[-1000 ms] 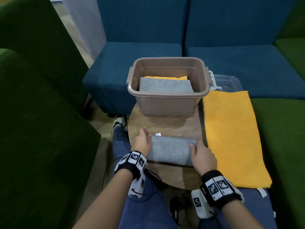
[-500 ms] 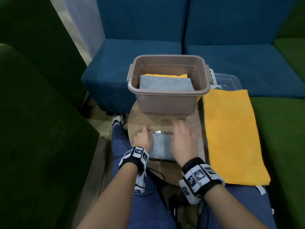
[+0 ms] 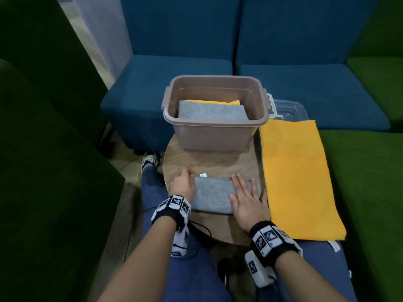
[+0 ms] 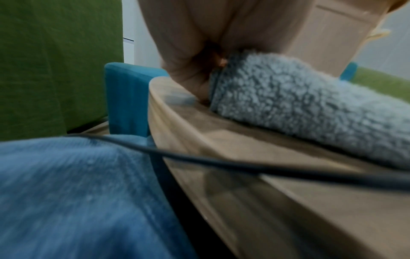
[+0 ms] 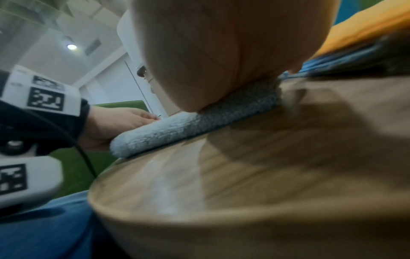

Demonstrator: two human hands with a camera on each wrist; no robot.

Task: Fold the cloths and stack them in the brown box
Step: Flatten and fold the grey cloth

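Observation:
A folded grey cloth [image 3: 211, 197] [image 4: 299, 105] [image 5: 188, 126] lies on the round wooden table [image 3: 213, 164], near its front edge. My left hand [image 3: 183, 185] [image 4: 188, 52] is at the cloth's left end, with curled fingers holding that edge. The right hand [image 3: 245, 199] [image 5: 221, 52] lies flat on the right part of the cloth, fingers straight and spread, pressing it down. Behind stands the brown box [image 3: 213, 138]. In it another folded grey cloth [image 3: 212, 110] rests on a folded orange one [image 3: 212, 102].
An orange cloth [image 3: 294, 175] lies spread out to the right of the table. A clear lid [image 3: 287, 107] is behind it. Blue seats [image 3: 174, 68] stand at the back, and green sofas [image 3: 43, 171] on both sides. My knees are under the table's front edge.
My right hand let go of the cloth's right end, passed flat over its middle, and now presses its right part. The left hand has stayed at the left end.

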